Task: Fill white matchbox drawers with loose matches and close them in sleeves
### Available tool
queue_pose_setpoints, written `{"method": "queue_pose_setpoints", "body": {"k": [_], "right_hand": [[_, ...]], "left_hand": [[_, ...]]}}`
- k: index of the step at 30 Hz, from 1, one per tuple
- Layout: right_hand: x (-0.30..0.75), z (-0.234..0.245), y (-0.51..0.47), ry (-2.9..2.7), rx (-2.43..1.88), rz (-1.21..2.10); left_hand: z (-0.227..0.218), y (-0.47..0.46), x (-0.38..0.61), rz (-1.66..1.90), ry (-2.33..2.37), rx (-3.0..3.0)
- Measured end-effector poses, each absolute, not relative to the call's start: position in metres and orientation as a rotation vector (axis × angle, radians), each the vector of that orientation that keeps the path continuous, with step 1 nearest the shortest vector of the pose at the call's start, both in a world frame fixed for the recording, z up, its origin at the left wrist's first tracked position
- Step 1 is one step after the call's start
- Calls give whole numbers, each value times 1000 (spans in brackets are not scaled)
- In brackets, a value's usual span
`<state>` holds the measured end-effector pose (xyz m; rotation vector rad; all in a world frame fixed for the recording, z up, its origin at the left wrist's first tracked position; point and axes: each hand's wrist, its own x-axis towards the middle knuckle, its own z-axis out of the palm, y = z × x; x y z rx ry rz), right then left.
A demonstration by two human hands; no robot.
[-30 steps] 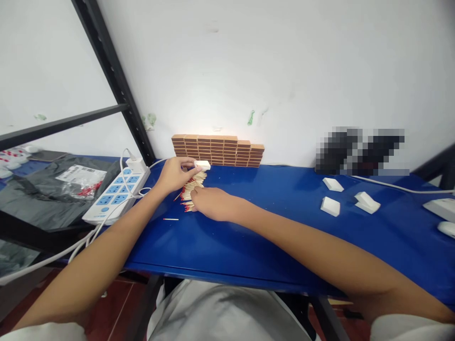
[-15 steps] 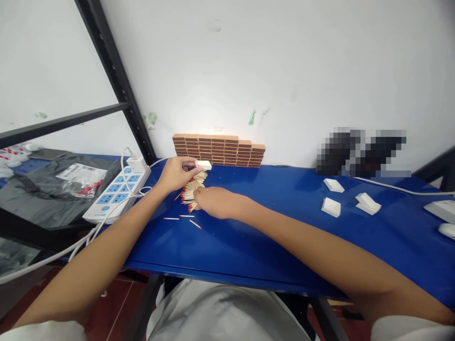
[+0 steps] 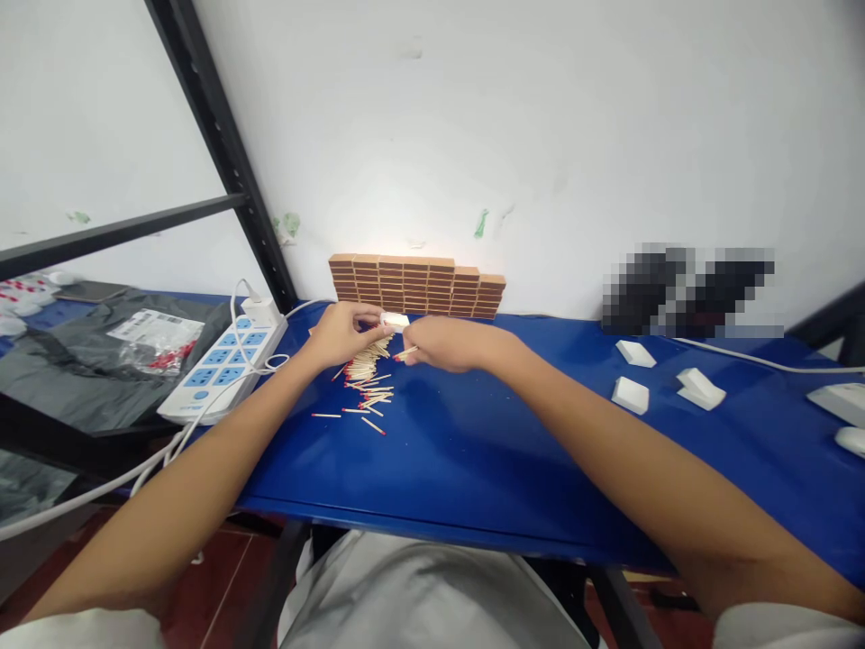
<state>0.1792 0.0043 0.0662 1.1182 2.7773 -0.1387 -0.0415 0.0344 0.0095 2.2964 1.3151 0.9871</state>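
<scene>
My left hand (image 3: pixel 346 330) is closed round a small white matchbox tray (image 3: pixel 396 321), held just above the matches between thumb and fingers. Beside it my right hand (image 3: pixel 442 343) pinches a few matches (image 3: pixel 406 354), their red heads pointing left. Below both hands lies a loose heap of red-tipped matches (image 3: pixel 363 365), with several strays nearer the front. Behind them, against the wall, stands a stepped stack of brown-sided matchboxes (image 3: pixel 412 284). How full the tray is cannot be made out.
A white power strip (image 3: pixel 220 365) with blue sockets and cables lies left, next to a dark plastic bag (image 3: pixel 60 351). On the blue table (image 3: pixel 473 460), several white pieces (image 3: pixel 631 395) lie to the right. A black metal frame post (image 3: pixel 223 135) rises at the left.
My right hand has lifted away from the heap with matches, moving up and right to the tray. The heap's front has spread out. My left hand and tray shifted slightly right.
</scene>
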Motion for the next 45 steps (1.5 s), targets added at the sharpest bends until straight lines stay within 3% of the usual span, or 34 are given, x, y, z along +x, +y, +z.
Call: {"method": "queue_pose_setpoints", "body": {"k": [14,27,41,45], "right_hand": [[198,57,37,3018,1382,-298],[209,62,44,3178,1352,-427],[195,56,39,3257,1395,-232],[181,56,18,3203,1164,-353]], "left_hand": [[3,28,-31,945,1111,2046],[6,29,-31,1023,1165,2002],[9,30,-35,1038,1261,2099],[10,34,-40,1114,1367,2162]]}}
